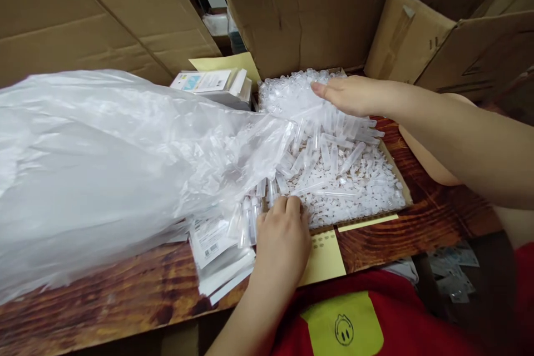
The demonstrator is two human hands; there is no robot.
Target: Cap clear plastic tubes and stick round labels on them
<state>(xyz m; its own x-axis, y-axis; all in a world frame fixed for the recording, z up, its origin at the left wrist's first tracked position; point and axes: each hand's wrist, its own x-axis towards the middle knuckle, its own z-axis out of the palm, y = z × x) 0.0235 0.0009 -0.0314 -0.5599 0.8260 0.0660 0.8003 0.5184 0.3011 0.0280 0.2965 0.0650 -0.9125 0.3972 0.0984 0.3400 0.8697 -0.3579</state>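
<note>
A shallow cardboard tray (405, 196) on the wooden table (421, 228) is heaped with several small clear plastic tubes (342, 178). A big translucent plastic bag (92, 172) lies to the left, its mouth spilling tubes onto the tray. My right hand (348, 93) rests flat on top of the pile at the tray's far side, fingers spread. My left hand (281, 236) presses down at the tray's near edge, fingers curled among tubes by the bag's mouth; whether it grips any is hidden.
Cardboard boxes (442, 39) wall in the back and right. White printed packets (217, 253) lie under the bag at the front, more packets (212, 84) stacked behind. Yellow paper sheets (323, 258) sit by the tray. Small packets (453, 272) lie on the floor.
</note>
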